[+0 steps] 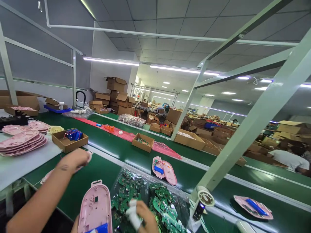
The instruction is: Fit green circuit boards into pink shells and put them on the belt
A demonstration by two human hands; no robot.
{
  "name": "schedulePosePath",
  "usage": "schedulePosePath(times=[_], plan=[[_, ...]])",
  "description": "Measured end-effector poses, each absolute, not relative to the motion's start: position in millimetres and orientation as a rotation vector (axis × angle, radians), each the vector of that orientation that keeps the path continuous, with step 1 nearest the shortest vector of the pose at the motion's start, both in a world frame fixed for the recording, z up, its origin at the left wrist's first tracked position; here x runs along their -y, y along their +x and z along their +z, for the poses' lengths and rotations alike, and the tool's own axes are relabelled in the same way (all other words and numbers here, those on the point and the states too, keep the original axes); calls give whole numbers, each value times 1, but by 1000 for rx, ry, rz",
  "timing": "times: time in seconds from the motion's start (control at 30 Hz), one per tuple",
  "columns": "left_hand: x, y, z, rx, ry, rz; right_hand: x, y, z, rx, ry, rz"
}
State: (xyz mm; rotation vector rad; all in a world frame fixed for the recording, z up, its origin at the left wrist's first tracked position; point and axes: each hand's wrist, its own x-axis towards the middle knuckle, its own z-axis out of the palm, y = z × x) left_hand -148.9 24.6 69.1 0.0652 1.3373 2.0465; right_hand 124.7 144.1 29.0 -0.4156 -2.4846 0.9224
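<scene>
My left hand [75, 225] shows only in part at the bottom edge, gripping the side of a pink plastic shell [95, 204]. A blue battery pack [98, 228] lies in the shell's lower end. White coverings sit on fingers of my right hand [145, 218], which is over a heap of green circuit boards [165, 210]. That hand is blurred, so I cannot make out whether it grips a board. The boards lie on clear plastic [119, 178]. At the left, a co-worker's hand [75, 159] reaches across the bench with a small pink piece at its fingers.
An opened pink shell with a battery [159, 170] lies beyond the boards; another shell [254, 207] is far right. A cardboard box of blue batteries [70, 147] and stacked pink shells [21, 144] stand left. A slanted metal post [245, 142] rises at right, near a small fan [205, 196].
</scene>
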Motion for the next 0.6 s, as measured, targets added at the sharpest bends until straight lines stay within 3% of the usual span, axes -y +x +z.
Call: schedulePosePath(times=[0.13, 0.27, 0.43, 0.6], plan=[[-58, -193, 63, -1487, 133, 2011, -186, 105, 50, 2919, -485, 333], [-59, -195, 56, -1589, 260, 1977, -197, 76, 41, 3111, -345, 218], [-31, -157, 67, -1601, 328, 2066, -208, 67, 46, 3010, -404, 301], [19, -57, 37, -1559, 361, 2016, -208, 90, 77, 2679, -497, 671]])
